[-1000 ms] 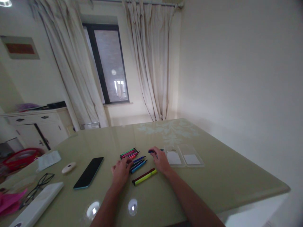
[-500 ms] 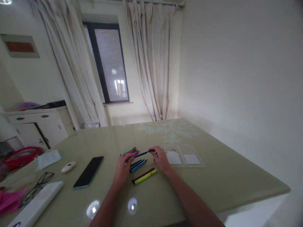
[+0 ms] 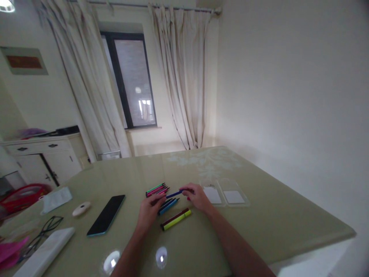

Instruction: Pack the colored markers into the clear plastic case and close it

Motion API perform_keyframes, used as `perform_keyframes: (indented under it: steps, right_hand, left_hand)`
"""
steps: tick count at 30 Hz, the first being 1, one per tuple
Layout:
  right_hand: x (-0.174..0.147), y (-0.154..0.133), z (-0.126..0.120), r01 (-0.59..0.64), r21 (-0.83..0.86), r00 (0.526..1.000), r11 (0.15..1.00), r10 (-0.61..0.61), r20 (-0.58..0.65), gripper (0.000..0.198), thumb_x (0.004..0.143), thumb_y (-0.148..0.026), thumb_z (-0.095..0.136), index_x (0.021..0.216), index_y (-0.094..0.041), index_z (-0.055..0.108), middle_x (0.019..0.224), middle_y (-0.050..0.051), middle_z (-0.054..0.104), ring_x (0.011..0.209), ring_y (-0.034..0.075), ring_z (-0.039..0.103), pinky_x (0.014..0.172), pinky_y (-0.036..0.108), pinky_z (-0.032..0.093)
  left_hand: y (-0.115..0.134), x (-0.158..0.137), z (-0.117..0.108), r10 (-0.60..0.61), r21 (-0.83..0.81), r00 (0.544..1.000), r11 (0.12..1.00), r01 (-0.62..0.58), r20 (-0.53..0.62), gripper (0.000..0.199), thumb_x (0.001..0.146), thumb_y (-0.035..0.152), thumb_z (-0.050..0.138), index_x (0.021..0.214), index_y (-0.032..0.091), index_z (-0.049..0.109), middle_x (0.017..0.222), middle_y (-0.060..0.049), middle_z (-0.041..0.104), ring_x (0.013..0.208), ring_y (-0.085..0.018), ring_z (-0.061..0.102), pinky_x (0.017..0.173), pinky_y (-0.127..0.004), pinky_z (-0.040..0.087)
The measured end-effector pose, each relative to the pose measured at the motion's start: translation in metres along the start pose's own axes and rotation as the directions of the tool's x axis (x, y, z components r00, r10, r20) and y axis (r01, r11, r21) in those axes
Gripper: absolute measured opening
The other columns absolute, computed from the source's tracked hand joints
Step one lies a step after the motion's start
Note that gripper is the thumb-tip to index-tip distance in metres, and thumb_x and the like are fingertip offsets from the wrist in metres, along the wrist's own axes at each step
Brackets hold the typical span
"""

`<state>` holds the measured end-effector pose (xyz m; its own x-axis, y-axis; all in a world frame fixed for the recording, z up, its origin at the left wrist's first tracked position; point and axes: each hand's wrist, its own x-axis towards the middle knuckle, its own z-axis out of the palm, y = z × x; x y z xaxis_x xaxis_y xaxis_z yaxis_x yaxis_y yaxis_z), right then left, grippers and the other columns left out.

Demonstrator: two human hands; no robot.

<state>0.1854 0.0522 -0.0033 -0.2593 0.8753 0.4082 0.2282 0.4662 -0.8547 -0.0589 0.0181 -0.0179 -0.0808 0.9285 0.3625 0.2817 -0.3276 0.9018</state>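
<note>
From my remote post, I'm seeing the left hand (image 3: 148,209) and right hand (image 3: 196,197) pinching opposite ends of a dark-blue marker (image 3: 173,194). They're holding it near the loose blue pens (image 3: 169,207).

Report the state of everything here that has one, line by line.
Blue marker: gripped between left hand and right hand; cap fit unclear
Light blue marker: uncapped
Green marker: uncapped
Pink markers: uncapped
Yellow marker: capped
Dark red marker: capped
Clear case: open
Phone: screen dark
Glasses: folding unclear
Curtains: parted
Window: looks shut
</note>
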Motion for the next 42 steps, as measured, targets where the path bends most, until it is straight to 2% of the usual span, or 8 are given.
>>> perform_keyframes:
  steps: [7,14,19,23,26,31,36,42]
  right_hand:
    - [0.001,-0.01,0.008,-0.053,0.112,0.998,0.992,0.055,-0.022,0.021,0.082,-0.038,0.071,0.089,-0.021,0.079,0.07,0.001,0.07,0.066,0.017,0.062,0.062,0.028,0.049]
    - [0.006,-0.007,-0.015,-0.057,0.265,0.978,0.963,0.108,-0.181,0.031,0.081,-0.05,0.071,0.083,-0.019,0.07,0.071,0.0,0.066,0.065,0.016,0.061,0.06,0.025,0.048]
    - [-0.007,-0.005,-0.016,0.025,-0.072,1.0,0.997,-0.024,0.005,0.019,0.087,-0.038,0.068,0.083,-0.019,0.072,0.071,0.0,0.067,0.065,0.015,0.059,0.063,0.025,0.044]
    - [-0.014,-0.012,-0.008,0.174,-0.388,0.966,0.905,-0.082,0.244,0.009,0.091,-0.025,0.066,0.089,-0.02,0.074,0.081,0.001,0.071,0.075,0.015,0.061,0.071,0.024,0.042]
    - [-0.01,-0.015,-0.013,0.15,-0.588,0.984,0.794,-0.063,0.166,0.018,0.098,-0.024,0.059,0.089,-0.019,0.074,0.092,0.005,0.072,0.089,0.018,0.063,0.083,0.027,0.042]
    - [-0.004,-0.006,-0.025,-0.087,-0.798,0.995,0.596,0.09,-0.041,0.02,0.097,-0.02,0.058,0.096,-0.02,0.078,0.106,0.01,0.072,0.104,0.024,0.061,0.089,0.033,0.04]
    - [-0.006,0.003,-0.021,-0.113,-0.812,0.991,0.573,0.121,-0.052,0.019,0.096,-0.02,0.06,0.098,-0.021,0.079,0.112,0.009,0.072,0.109,0.026,0.06,0.091,0.035,0.039]
    - [-0.006,0.005,-0.018,-0.147,-0.822,0.988,0.549,0.12,-0.097,0.017,0.096,-0.021,0.062,0.101,-0.023,0.078,0.12,0.009,0.07,0.115,0.026,0.057,0.094,0.035,0.036]
  left_hand:
    - [0.005,-0.001,0.006,0.008,0.027,0.999,1.0,-0.01,0.038,0.047,0.076,0.063,0.075,0.093,0.019,0.082,0.09,-0.01,0.081,0.082,-0.028,0.076,0.076,-0.041,0.063]
    - [0.011,-0.011,0.0,0.124,0.517,0.978,0.833,-0.195,0.169,0.022,0.079,0.041,0.075,0.092,0.023,0.076,0.112,-0.008,0.075,0.106,-0.029,0.067,0.095,-0.043,0.053]
    - [0.003,-0.008,-0.01,0.088,0.638,0.973,0.741,-0.207,0.213,0.019,0.086,0.036,0.066,0.099,0.025,0.074,0.108,-0.006,0.075,0.106,-0.027,0.066,0.096,-0.041,0.049]
    - [-0.003,-0.006,-0.012,0.108,0.677,0.981,0.712,-0.188,0.159,0.016,0.088,0.036,0.064,0.097,0.025,0.071,0.106,-0.005,0.074,0.104,-0.027,0.066,0.094,-0.04,0.048]
    - [-0.004,-0.007,-0.011,0.117,0.686,0.979,0.699,-0.201,0.168,0.013,0.088,0.036,0.063,0.09,0.024,0.068,0.101,-0.005,0.072,0.099,-0.026,0.066,0.09,-0.038,0.049]
    - [-0.004,-0.008,-0.009,0.126,0.73,0.979,0.652,-0.204,0.161,0.011,0.088,0.033,0.064,0.09,0.025,0.071,0.104,-0.006,0.07,0.102,-0.026,0.064,0.09,-0.038,0.049]
    - [0.001,-0.009,-0.005,0.14,0.75,0.985,0.639,-0.171,0.105,0.012,0.089,0.031,0.063,0.091,0.027,0.074,0.112,-0.006,0.07,0.109,-0.029,0.062,0.09,-0.043,0.049]
    - [-0.006,-0.006,0.003,0.182,0.615,0.982,0.769,-0.177,0.056,0.02,0.094,0.037,0.056,0.101,0.026,0.071,0.113,-0.007,0.076,0.112,-0.029,0.067,0.098,-0.048,0.05]
